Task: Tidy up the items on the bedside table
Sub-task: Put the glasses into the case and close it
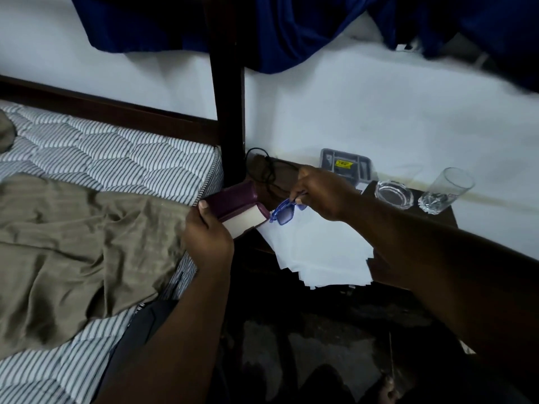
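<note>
Head view, looking down on the bed's edge and the dark worktop (pixel 446 218). Gripped a maroon book (pixel 236 204) in the left hand (pixel 208 237), thumb over the cover, tilted at the worktop's 9 o'clock edge against the striped mattress (pixel 116 153); could not tell whether it rested on anything. Probably held there to free room on the worktop. Pinched blue sunglasses (pixel 283 212) by one arm in the right hand (pixel 323 191), just at 3 o'clock of the book, hanging above loose white papers (pixel 318 252); likely kept clear so the sheets could be stacked. Found both grips narrow and full, neither free. Noted at 2 o'clock of the papers a glass ashtray (pixel 393 195) and a tumbler (pixel 444 188), both seemingly empty. Noted at 12 o'clock a grey compartment tray (pixel 347 164) with a yellow-labelled item inside, contents otherwise unclear. Noted a black cable (pixel 265 170) looped at 1 o'clock of the book.
</note>
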Tool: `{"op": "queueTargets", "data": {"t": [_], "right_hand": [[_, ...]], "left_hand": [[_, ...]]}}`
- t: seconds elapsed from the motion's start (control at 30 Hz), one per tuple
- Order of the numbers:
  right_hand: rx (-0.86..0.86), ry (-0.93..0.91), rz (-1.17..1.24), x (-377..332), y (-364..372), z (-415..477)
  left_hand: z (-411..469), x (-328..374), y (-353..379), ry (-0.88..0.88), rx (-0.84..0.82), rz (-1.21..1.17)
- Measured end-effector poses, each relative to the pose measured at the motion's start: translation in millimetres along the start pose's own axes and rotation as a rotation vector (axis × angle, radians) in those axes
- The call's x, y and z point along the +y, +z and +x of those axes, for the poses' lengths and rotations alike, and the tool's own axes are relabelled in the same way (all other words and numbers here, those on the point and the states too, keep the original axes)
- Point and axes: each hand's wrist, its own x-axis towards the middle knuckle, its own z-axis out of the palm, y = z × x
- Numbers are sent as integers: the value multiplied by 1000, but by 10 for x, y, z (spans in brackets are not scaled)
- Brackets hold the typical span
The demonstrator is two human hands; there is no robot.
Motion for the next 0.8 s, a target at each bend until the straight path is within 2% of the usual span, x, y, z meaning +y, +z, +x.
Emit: {"op": "queueTargets", "data": {"t": [0.1,0.3,0.4,0.63,0.8], "right_hand": [[32,44,70,5,-205,-176],[49,6,105,-97,-588,-607],[49,-12,100,-162,-709,-846],[55,93,97,-174,-892,-1385],[72,149,153,-160,-994,-1675]], "left_hand": [[-120,11,32,-75,-125,-129],[-491,169,175,-361,-488,-439],[-671,342,189,-428,-604,-466],[-966,914,168,-508,-868,-432],[-1100,1222,200,-500,-969,-377]]}}
